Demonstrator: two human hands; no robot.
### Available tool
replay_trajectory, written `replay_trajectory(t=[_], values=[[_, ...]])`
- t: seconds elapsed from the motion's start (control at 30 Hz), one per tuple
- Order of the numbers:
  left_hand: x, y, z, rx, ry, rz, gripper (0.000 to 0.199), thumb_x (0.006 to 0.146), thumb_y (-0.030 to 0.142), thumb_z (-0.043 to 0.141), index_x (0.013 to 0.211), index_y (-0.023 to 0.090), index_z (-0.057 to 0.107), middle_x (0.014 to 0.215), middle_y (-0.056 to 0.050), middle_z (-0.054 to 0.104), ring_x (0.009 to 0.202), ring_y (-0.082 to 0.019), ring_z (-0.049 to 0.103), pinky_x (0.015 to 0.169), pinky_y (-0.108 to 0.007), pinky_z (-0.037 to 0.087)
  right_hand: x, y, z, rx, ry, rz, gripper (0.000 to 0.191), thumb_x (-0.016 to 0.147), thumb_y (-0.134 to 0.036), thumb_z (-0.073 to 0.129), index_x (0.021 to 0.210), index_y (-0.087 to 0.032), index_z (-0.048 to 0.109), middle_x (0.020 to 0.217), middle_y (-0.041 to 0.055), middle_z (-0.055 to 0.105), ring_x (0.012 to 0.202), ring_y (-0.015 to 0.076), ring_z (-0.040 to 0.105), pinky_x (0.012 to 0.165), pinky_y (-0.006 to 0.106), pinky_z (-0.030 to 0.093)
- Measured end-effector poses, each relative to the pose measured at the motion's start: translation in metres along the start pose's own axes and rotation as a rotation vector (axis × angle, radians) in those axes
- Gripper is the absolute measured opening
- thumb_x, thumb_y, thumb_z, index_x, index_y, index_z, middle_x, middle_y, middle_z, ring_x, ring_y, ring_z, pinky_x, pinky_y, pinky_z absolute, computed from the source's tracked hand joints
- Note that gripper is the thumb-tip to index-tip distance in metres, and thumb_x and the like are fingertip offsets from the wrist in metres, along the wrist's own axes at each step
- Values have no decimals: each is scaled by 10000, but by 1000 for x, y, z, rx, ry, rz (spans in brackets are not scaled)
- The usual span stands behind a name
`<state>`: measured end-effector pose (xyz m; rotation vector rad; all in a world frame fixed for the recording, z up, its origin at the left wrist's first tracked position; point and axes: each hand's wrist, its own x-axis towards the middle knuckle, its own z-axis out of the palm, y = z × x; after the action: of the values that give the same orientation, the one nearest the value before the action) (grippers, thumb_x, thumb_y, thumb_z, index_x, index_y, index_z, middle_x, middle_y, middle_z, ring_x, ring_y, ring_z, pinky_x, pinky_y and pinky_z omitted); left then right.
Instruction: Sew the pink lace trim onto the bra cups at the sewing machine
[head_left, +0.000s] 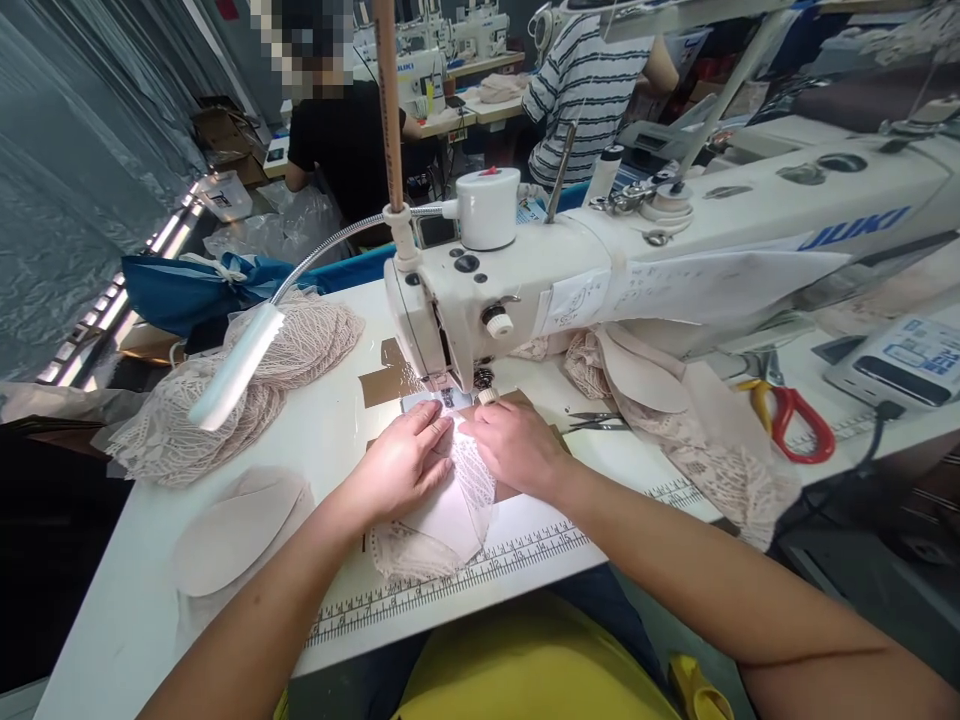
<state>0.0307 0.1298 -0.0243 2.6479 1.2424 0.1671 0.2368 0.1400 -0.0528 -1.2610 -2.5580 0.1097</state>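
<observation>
A pale pink lace piece (pixel 442 515) with a smooth lining lies under the needle area of a white sewing machine (pixel 555 270). My left hand (pixel 407 458) rests flat on its left side, fingers stretched toward the presser foot. On the right edge of the lace, my right hand (pixel 517 445) has its fingers bent and pressed together at the fabric; the fingertips are partly hidden. A lit lamp (pixel 238 368) on a bent neck hangs left of the machine head.
Stacked lace pieces (pixel 202 420) and an oval cup piece (pixel 234 530) lie to the left. Small snips (pixel 600 421), more lace (pixel 720 450) and red-yellow scissors (pixel 801 425) lie to the right. A ruler strip (pixel 442 585) runs along the front edge. Two people sit beyond the machine.
</observation>
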Motion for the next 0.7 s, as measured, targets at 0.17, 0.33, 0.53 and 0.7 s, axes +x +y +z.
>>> replay_trajectory(t=[0.17,0.33,0.53,0.7], values=[[4,-12,-3,-61,-21,33,538,892,355,510,1349,71,494,1459,-227,397,1347,-355,390,1110,-495,368,2,-2,-2,27,-3,21,260,848,-110,510,954,-214,723,805,43,609,774,174,511,683,299,348],[7,-21,-8,-74,-77,71,548,857,291,529,1363,86,483,1475,-201,385,1357,-346,375,1116,-481,361,2,-1,-1,46,-11,1,271,847,-119,500,959,-216,727,793,38,621,740,170,523,672,297,363],[-6,-5,-14,-79,40,98,398,840,148,491,1227,133,580,1355,-164,508,1254,-309,470,1042,-479,426,1,3,-3,187,41,55,252,891,-124,481,931,-187,722,824,43,664,753,149,574,704,262,408],[-14,20,-6,24,70,-30,190,906,252,484,889,155,646,877,-97,641,821,-234,574,724,-384,494,1,3,-5,202,43,91,247,874,-95,491,899,-190,718,844,42,680,751,148,587,699,255,414]])
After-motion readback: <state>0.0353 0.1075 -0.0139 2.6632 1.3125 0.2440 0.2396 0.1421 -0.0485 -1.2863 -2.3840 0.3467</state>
